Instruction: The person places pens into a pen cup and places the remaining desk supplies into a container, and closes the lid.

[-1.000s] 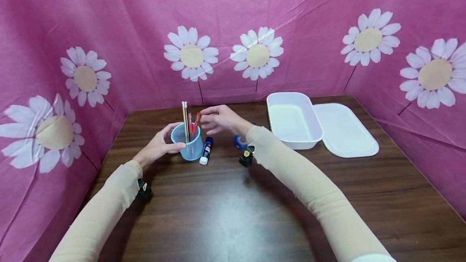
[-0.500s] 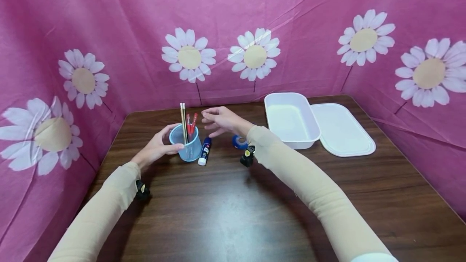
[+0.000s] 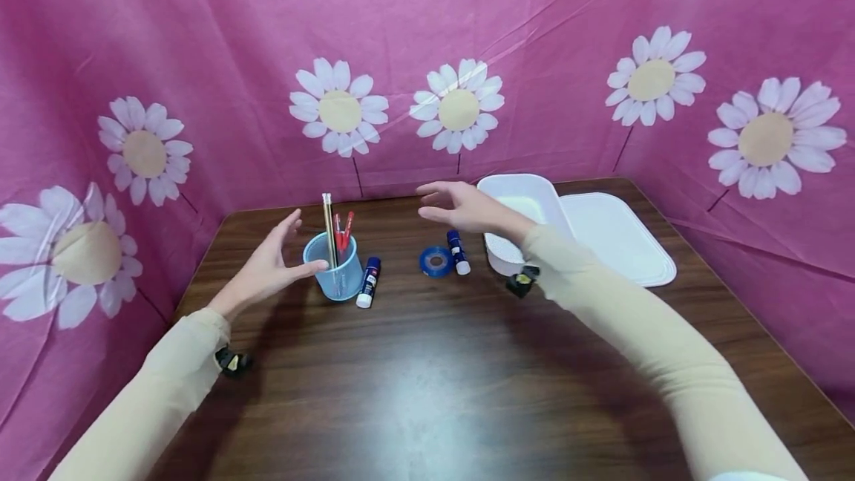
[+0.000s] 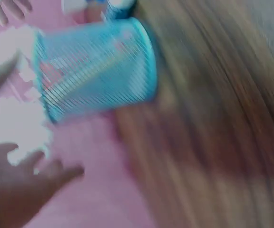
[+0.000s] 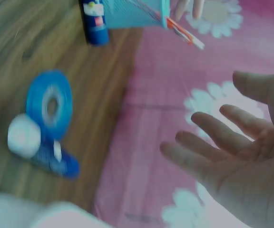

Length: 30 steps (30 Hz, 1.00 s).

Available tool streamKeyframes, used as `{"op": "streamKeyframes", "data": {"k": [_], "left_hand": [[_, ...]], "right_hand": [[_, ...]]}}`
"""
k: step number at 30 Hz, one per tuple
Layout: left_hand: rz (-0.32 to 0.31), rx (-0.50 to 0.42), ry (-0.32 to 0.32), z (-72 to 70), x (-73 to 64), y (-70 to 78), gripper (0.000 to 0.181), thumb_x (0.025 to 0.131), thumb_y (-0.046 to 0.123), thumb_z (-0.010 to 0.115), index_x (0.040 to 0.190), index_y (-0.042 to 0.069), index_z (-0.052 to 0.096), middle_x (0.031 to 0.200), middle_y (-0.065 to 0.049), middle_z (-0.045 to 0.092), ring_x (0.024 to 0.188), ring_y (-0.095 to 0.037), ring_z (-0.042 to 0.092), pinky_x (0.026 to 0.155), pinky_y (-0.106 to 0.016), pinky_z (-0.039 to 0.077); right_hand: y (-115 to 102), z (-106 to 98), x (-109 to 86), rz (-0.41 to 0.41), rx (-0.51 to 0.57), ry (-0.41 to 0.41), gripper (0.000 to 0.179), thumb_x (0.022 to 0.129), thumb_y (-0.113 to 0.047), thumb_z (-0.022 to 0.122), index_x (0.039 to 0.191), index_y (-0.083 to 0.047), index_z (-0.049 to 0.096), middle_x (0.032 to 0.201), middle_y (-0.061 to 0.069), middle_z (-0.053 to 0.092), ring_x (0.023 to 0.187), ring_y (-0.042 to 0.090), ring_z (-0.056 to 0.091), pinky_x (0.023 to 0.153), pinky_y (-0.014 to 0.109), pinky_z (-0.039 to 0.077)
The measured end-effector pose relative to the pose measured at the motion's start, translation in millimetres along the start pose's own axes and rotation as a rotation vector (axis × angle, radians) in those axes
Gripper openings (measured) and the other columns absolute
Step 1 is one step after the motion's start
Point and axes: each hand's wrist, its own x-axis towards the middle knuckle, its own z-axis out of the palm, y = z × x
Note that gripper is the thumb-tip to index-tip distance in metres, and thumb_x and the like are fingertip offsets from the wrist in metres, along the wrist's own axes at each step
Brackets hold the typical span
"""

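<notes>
A light-blue mesh pen cup [image 3: 342,278] stands upright at the table's back left, holding pencils [image 3: 329,227] and red pens [image 3: 344,231]. Left of it my left hand [image 3: 269,264] has its fingers spread, thumb near the rim; the left wrist view shows a gap between hand and cup [image 4: 99,71]. My right hand [image 3: 465,208] hovers with loose fingers above a blue glue stick [image 3: 458,252], overlapping the white box [image 3: 557,203] in the head view. Nothing lies in its palm [image 5: 251,175]. A blue tape roll [image 3: 436,262] lies beside that glue stick.
Another glue stick [image 3: 369,282] lies just right of the cup. The white lid [image 3: 621,236] rests flat beside the box, at the right. A pink flowered cloth [image 3: 401,36] hangs behind the brown wooden table [image 3: 401,377].
My left hand has let go of the cup and drawn back left. My right hand has moved right, away from the cup, uncovering the second glue stick and the tape roll.
</notes>
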Motion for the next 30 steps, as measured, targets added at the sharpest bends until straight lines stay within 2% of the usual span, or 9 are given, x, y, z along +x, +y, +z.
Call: {"op": "streamKeyframes", "data": {"k": [3, 4, 6, 8, 10, 15, 19, 25, 30], "left_hand": [[0.068, 0.045, 0.155, 6.5, -12.7, 19.8, 0.074, 0.089, 0.024, 0.082, 0.147, 0.001, 0.042, 0.135, -0.022, 0.051, 0.120, -0.035, 0.051, 0.100, -0.054, 0.048], [0.081, 0.049, 0.185, 9.2, -17.3, 25.8, 0.064, 0.089, 0.022, 0.081, 0.139, 0.000, 0.049, 0.127, -0.021, 0.056, 0.112, -0.031, 0.056, 0.094, -0.048, 0.053], [0.075, 0.038, 0.192, 15.0, -26.1, 35.8, 0.045, 0.090, 0.022, 0.080, 0.124, 0.002, 0.057, 0.112, -0.016, 0.062, 0.097, -0.025, 0.061, 0.080, -0.037, 0.057], [0.038, 0.027, 0.135, 20.2, -33.2, 41.1, 0.036, 0.092, 0.025, 0.078, 0.115, 0.003, 0.061, 0.101, -0.012, 0.066, 0.085, -0.023, 0.063, 0.068, -0.030, 0.056], [-0.036, -0.024, 0.044, 24.7, -37.3, 41.9, 0.034, 0.094, 0.028, 0.076, 0.114, 0.003, 0.063, 0.098, -0.012, 0.068, 0.082, -0.024, 0.065, 0.066, -0.031, 0.058], [-0.276, -0.216, -0.176, 36.7, -38.5, 31.1, 0.046, 0.099, 0.033, 0.069, 0.126, -0.004, 0.061, 0.110, -0.021, 0.068, 0.088, -0.031, 0.067, 0.076, -0.043, 0.062], [-0.411, -0.321, -0.285, 47.0, -34.4, 19.6, 0.054, 0.101, 0.038, 0.065, 0.132, -0.006, 0.058, 0.118, -0.022, 0.066, 0.094, -0.031, 0.069, 0.080, -0.045, 0.062], [-0.489, -0.370, -0.369, 61.6, -28.7, 12.8, 0.060, 0.099, 0.043, 0.065, 0.133, -0.006, 0.058, 0.115, -0.018, 0.069, 0.094, -0.029, 0.071, 0.078, -0.046, 0.062], [-0.502, -0.364, -0.403, 71.7, -22.9, 10.9, 0.056, 0.099, 0.046, 0.064, 0.127, -0.003, 0.062, 0.111, -0.015, 0.071, 0.089, -0.027, 0.071, 0.075, -0.045, 0.062]], "right_hand": [[11, -24, -26.3, -0.005, -0.029, 0.031, 0.063, 0.099, -0.039, 0.067, 0.153, -0.015, 0.045, 0.149, 0.010, 0.052, 0.138, 0.027, 0.047, 0.112, 0.049, 0.042], [16, -31, -35.2, 0.000, -0.032, 0.046, 0.067, 0.098, -0.041, 0.069, 0.154, -0.016, 0.043, 0.152, 0.009, 0.049, 0.141, 0.028, 0.043, 0.113, 0.051, 0.040], [26, -45, -51.8, 0.003, -0.040, 0.077, 0.073, 0.095, -0.039, 0.073, 0.156, -0.015, 0.040, 0.156, 0.010, 0.043, 0.145, 0.032, 0.036, 0.116, 0.055, 0.034], [39, -57, -67.5, 0.009, -0.053, 0.109, 0.080, 0.092, -0.036, 0.077, 0.157, -0.014, 0.036, 0.160, 0.010, 0.037, 0.148, 0.034, 0.030, 0.118, 0.059, 0.029], [52, -65, -81.1, 0.024, -0.099, 0.136, 0.087, 0.089, -0.036, 0.080, 0.159, -0.015, 0.033, 0.162, 0.010, 0.032, 0.149, 0.034, 0.027, 0.118, 0.060, 0.026], [87, -72, -109.3, 0.077, -0.155, 0.154, 0.099, 0.084, -0.038, 0.085, 0.161, -0.016, 0.026, 0.164, 0.011, 0.025, 0.149, 0.033, 0.023, 0.119, 0.061, 0.022], [113, -72, -123.3, 0.073, -0.150, 0.159, 0.103, 0.084, -0.032, 0.085, 0.162, -0.009, 0.022, 0.165, 0.017, 0.020, 0.151, 0.036, 0.017, 0.120, 0.061, 0.017], [136, -72, -137.0, 0.108, -0.120, 0.169, 0.107, 0.082, -0.022, 0.086, 0.161, -0.004, 0.018, 0.164, 0.025, 0.013, 0.151, 0.042, 0.009, 0.119, 0.065, 0.013], [147, -69, -140.5, 0.104, -0.104, 0.150, 0.108, 0.082, -0.019, 0.086, 0.162, -0.003, 0.015, 0.163, 0.029, 0.009, 0.150, 0.045, 0.006, 0.116, 0.070, 0.015]]}}
